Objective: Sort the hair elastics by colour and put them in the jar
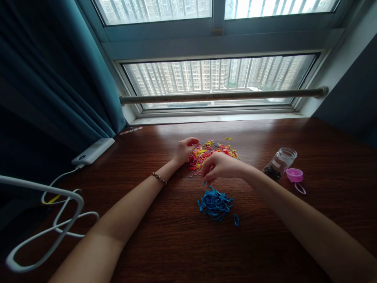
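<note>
A heap of mixed rubber bands [198, 160], mostly red, pink and yellow, lies on the wooden table. At its left edge my left hand [186, 150] has thumb and fingers pinched together, with a small blue bit, seemingly a rubber band, at the tips. My right hand [218, 166] hangs between this heap and a nearer pile of blue rubber bands [216, 203]. Its fingers are closed in a pinch, and a blue rubber band [204, 183] shows just below them. One loose blue band [236, 219] rests beside the blue pile. My right hand hides part of the mixed heap.
A glass jar [284, 156] with dark contents leans at the right beside a pink lid [294, 175] with a loop. At left lie a white power bank [93, 151] and a looping white cable [79, 204]. A window with a rail [218, 96] stands behind the table [165, 251].
</note>
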Tool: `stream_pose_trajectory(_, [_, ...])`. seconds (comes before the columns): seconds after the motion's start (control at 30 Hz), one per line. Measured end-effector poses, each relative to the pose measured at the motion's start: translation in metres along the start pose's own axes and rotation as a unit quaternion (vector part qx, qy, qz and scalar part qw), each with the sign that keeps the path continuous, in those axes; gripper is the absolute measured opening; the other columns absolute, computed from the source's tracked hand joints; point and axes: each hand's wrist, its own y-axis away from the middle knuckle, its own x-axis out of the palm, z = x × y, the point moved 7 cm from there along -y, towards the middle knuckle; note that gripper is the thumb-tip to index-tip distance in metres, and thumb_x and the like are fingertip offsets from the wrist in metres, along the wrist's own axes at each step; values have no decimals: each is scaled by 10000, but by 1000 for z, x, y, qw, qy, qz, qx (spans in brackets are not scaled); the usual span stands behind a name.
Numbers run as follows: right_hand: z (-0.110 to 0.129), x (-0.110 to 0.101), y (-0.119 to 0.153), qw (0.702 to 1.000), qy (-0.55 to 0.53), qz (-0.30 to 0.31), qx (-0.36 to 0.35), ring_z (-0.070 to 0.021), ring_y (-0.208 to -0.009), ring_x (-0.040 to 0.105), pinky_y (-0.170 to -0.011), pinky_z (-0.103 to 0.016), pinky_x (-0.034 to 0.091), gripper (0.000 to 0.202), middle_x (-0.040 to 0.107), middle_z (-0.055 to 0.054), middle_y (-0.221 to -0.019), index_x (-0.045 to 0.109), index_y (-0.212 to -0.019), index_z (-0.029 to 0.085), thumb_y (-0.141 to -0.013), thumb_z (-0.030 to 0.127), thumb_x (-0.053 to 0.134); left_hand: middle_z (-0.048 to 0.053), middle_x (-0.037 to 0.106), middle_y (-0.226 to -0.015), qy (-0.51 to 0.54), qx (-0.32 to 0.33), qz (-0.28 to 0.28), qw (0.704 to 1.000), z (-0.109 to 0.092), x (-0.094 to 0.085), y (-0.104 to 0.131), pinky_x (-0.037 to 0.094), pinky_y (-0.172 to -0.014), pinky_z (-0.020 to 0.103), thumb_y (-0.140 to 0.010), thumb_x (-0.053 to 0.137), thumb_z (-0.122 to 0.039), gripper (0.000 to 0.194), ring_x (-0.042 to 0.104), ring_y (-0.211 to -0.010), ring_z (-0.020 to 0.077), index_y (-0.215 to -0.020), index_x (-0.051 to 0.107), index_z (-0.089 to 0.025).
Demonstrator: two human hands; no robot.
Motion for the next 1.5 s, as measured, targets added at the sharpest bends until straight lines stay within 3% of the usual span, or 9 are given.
stream_pose_trajectory(0.2, [-11,28,-9,996,82,38,9,-121,-465,593,-436,-190,456,57,601,16,-490,659,-646,145,-637,185,620,70,678,-860,58,-14,24,998,-8,2,-2,525,-731,309,-702,621,-316,246,630,-779,168,-862,649,-131])
stream_pose_trajectory(0.3, [-14,-27,-12,967,132,-218,-30,-131,-523,601,-498,-215,450,139,629,-12,-558,669,-698,146,-711,243,571,69,683,-827,99,-33,101,989,-20,6,-4,529,-706,305,-658,664,-318,259,632,-751,168,-827,653,-123])
stream_pose_trajectory(0.37, [-21,-67,2,885,193,-421,-40,-150,-652,615,-606,-244,457,170,671,-37,-709,676,-761,160,-747,227,521,64,687,-799,117,-45,213,969,-31,15,-2,525,-684,291,-639,682,-307,252,633,-725,163,-811,665,-124])
stream_pose_trajectory(0.43, [-38,-90,11,826,239,-509,-11,-164,-736,607,-679,-268,452,217,679,-51,-829,673,-832,175,-759,172,468,55,689,-775,125,-47,327,936,-45,25,6,517,-667,270,-636,687,-291,223,633,-708,158,-797,682,-137])
stream_pose_trajectory(0.7, [-74,-99,6,802,349,-482,52,-201,-826,576,-729,-290,431,281,677,-40,-913,695,-871,231,-737,153,461,8,697,-786,127,-61,607,782,-94,56,64,495,-585,208,-651,692,-267,290,640,-712,153,-937,671,-220])
stream_pose_trajectory(0.83, [-77,-103,8,795,339,-499,64,-188,-799,582,-713,-276,429,285,668,-60,-886,696,-814,208,-729,132,435,22,690,-786,77,-11,528,846,-87,56,49,485,-607,218,-708,646,-283,244,627,-713,146,-931,664,-187])
stream_pose_trajectory(1.0, [-78,-106,14,786,321,-522,86,-206,-791,564,-712,-303,418,301,662,-70,-863,681,-779,192,-700,88,411,58,677,-865,-60,82,219,970,-54,31,3,479,-744,293,-795,537,-245,167,611,-803,164,-864,662,-159])
stream_pose_trajectory(1.27, [-55,-90,10,805,316,-500,-40,-189,-817,544,-772,-301,401,301,672,-25,-839,674,-786,199,-706,70,414,33,574,-1173,-212,191,207,936,-24,64,-18,304,-996,424,-809,472,-145,268,423,-1184,195,-1034,595,-223])
stream_pose_trajectory(1.5, [-42,-73,-4,879,276,-379,-83,-134,-661,568,-660,-241,416,199,672,-7,-750,676,-766,191,-708,129,496,65,645,-988,-262,199,222,918,-30,89,-31,324,-946,377,-799,500,-226,188,551,-987,193,-922,634,-177])
